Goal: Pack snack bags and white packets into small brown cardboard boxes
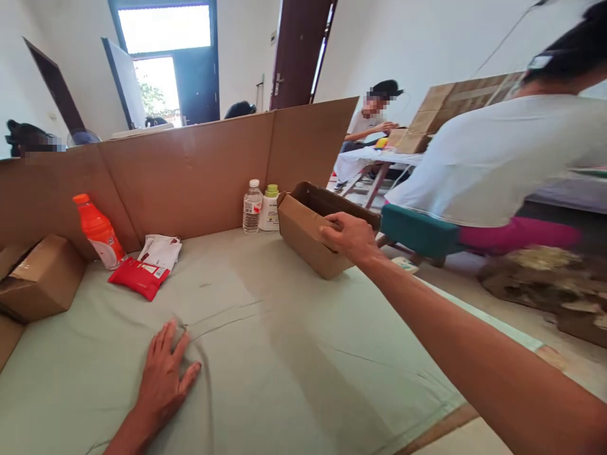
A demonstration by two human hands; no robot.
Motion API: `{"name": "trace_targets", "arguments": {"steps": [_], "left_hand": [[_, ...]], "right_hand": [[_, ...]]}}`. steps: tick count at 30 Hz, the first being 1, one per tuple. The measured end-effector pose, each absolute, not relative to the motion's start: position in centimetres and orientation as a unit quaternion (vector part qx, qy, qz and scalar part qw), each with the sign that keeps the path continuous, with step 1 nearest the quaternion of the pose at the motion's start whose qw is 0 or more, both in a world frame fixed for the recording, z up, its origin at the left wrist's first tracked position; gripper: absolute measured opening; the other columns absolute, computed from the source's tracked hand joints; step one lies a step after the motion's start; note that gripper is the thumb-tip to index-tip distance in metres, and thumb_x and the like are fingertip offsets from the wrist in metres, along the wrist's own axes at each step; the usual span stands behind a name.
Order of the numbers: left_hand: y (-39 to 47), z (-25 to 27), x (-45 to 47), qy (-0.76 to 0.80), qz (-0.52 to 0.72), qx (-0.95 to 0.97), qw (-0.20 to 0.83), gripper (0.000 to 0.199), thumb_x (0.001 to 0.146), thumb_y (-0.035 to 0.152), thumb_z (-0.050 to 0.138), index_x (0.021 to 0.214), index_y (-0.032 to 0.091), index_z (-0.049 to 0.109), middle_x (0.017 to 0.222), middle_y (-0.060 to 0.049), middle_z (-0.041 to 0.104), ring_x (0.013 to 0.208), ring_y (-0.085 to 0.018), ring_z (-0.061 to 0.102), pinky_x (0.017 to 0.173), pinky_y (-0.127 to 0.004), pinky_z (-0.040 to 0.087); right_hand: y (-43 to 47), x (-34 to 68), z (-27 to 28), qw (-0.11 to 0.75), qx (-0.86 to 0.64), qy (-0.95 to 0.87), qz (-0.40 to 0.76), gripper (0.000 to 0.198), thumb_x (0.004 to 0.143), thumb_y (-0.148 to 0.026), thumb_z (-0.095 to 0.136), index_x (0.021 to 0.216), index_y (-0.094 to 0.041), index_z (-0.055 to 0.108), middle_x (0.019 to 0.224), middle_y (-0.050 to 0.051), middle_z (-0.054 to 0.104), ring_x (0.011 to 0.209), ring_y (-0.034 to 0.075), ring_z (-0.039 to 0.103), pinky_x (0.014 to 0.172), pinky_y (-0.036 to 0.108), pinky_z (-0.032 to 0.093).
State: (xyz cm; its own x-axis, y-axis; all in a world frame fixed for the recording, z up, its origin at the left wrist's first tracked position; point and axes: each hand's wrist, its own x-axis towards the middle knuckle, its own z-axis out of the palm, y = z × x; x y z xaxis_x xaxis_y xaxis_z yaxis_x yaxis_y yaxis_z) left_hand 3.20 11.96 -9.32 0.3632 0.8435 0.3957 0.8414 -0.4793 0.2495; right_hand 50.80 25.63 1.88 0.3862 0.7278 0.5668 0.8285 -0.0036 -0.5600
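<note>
My left hand (165, 370) lies flat on the pale green cloth (227, 373), fingers spread, holding nothing. With my arm stretched out, my right hand (349, 235) grips the near wall of an open cardboard box (308, 243) at the table's far right. The fingers go over the rim, so their tips are partly hidden; what the box holds cannot be seen. Just left of that box stand a clear plastic bottle (253, 208) and a white bottle with a green cap (270, 212). Beyond my left hand are a red packet (140, 277) and a white packet (161, 251).
An orange bottle (99, 230) leans by the packets. Another cardboard box (45, 278) sits at the left edge. A tall cardboard panel (190, 177) borders the table's back. To the right, a person in a white shirt (493, 151) sits close; another person (372, 117) works farther off.
</note>
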Motion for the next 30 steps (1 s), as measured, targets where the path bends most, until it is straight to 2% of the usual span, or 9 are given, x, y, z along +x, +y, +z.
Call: {"name": "trace_targets", "arguments": {"steps": [2, 4, 9, 14, 19, 24, 26, 28, 30], "left_hand": [[12.0, -9.4, 3.2, 0.507, 0.255, 0.823, 0.022, 0.042, 0.091, 0.042, 0.061, 0.128, 0.023, 0.068, 0.146, -0.015, 0.060, 0.138, -0.034, 0.052, 0.114, -0.059, 0.041], [12.3, -9.6, 2.8, 0.521, 0.284, 0.805, 0.028, 0.043, 0.091, 0.042, 0.060, 0.128, 0.020, 0.067, 0.142, -0.017, 0.061, 0.134, -0.033, 0.056, 0.111, -0.057, 0.046], [11.8, -9.0, 0.2, 0.570, 0.395, 0.720, 0.032, 0.057, 0.097, 0.039, 0.050, 0.145, 0.011, 0.043, 0.151, -0.026, 0.047, 0.140, -0.034, 0.050, 0.107, -0.057, 0.049], [5.6, -5.1, -3.4, 0.567, 0.470, 0.676, 0.028, 0.065, 0.097, 0.038, 0.053, 0.154, 0.023, 0.028, 0.161, -0.018, 0.035, 0.148, -0.032, 0.039, 0.116, -0.057, 0.040], [-0.5, -0.7, -4.1, 0.482, 0.536, 0.692, -0.028, 0.061, 0.090, 0.020, 0.061, 0.148, 0.027, 0.043, 0.151, -0.012, 0.047, 0.141, -0.031, 0.045, 0.118, -0.058, 0.038], [-0.8, 1.6, -3.5, 0.463, 0.542, 0.701, -0.030, 0.065, 0.088, 0.014, 0.055, 0.150, 0.023, 0.038, 0.150, -0.014, 0.048, 0.140, -0.031, 0.047, 0.115, -0.056, 0.044], [-0.1, 2.4, -3.5, 0.461, 0.513, 0.723, -0.046, 0.055, 0.088, 0.010, 0.053, 0.142, 0.023, 0.047, 0.140, -0.011, 0.057, 0.135, -0.028, 0.052, 0.111, -0.051, 0.048], [0.5, 3.0, -3.6, 0.448, 0.486, 0.747, -0.072, 0.042, 0.088, 0.005, 0.052, 0.124, 0.025, 0.058, 0.121, -0.006, 0.065, 0.125, -0.023, 0.059, 0.106, -0.043, 0.052], [0.9, 3.2, -3.7, 0.436, 0.479, 0.757, -0.088, 0.035, 0.087, 0.002, 0.052, 0.112, 0.025, 0.061, 0.108, -0.003, 0.066, 0.119, -0.020, 0.061, 0.103, -0.038, 0.053]], "right_hand": [[23.9, 47.9, 2.0, 0.439, -0.683, -0.584, -0.015, 0.013, 0.083, -0.018, 0.067, 0.093, -0.015, 0.073, 0.090, 0.012, 0.076, 0.083, 0.025, 0.071, 0.078, 0.038, 0.053], [21.7, 44.2, 2.5, 0.439, -0.636, -0.633, 0.043, 0.016, 0.079, -0.020, 0.067, 0.094, -0.018, 0.073, 0.089, 0.008, 0.076, 0.081, 0.023, 0.071, 0.077, 0.035, 0.054], [14.7, 34.5, 4.6, 0.395, -0.496, -0.747, 0.199, 0.022, 0.085, -0.035, 0.058, 0.096, -0.021, 0.070, 0.076, 0.001, 0.073, 0.066, 0.018, 0.065, 0.063, 0.028, 0.052], [9.3, 28.1, 5.7, 0.337, -0.378, -0.831, 0.231, 0.015, 0.088, -0.029, 0.057, 0.092, -0.022, 0.070, 0.081, 0.002, 0.073, 0.072, 0.016, 0.064, 0.067, 0.026, 0.049], [7.5, 25.1, 5.4, 0.300, -0.330, -0.864, 0.235, 0.015, 0.092, -0.028, 0.056, 0.092, -0.024, 0.071, 0.073, 0.000, 0.069, 0.068, 0.015, 0.060, 0.065, 0.026, 0.047], [6.9, 24.1, 5.5, 0.261, -0.291, -0.886, 0.249, 0.016, 0.095, -0.030, 0.056, 0.091, -0.023, 0.070, 0.078, 0.001, 0.070, 0.070, 0.014, 0.061, 0.065, 0.024, 0.046], [6.7, 24.3, 5.8, 0.243, -0.291, -0.892, 0.246, 0.016, 0.096, -0.031, 0.057, 0.091, -0.023, 0.069, 0.080, 0.001, 0.071, 0.071, 0.014, 0.061, 0.065, 0.025, 0.045], [6.5, 24.5, 6.2, 0.230, -0.288, -0.896, 0.250, 0.018, 0.098, -0.033, 0.057, 0.088, -0.023, 0.068, 0.081, 0.002, 0.071, 0.071, 0.015, 0.060, 0.066, 0.027, 0.046], [6.5, 24.8, 6.8, 0.227, -0.270, -0.895, 0.273, 0.023, 0.100, -0.034, 0.053, 0.085, -0.023, 0.066, 0.082, 0.002, 0.070, 0.073, 0.016, 0.061, 0.069, 0.028, 0.047]]}}
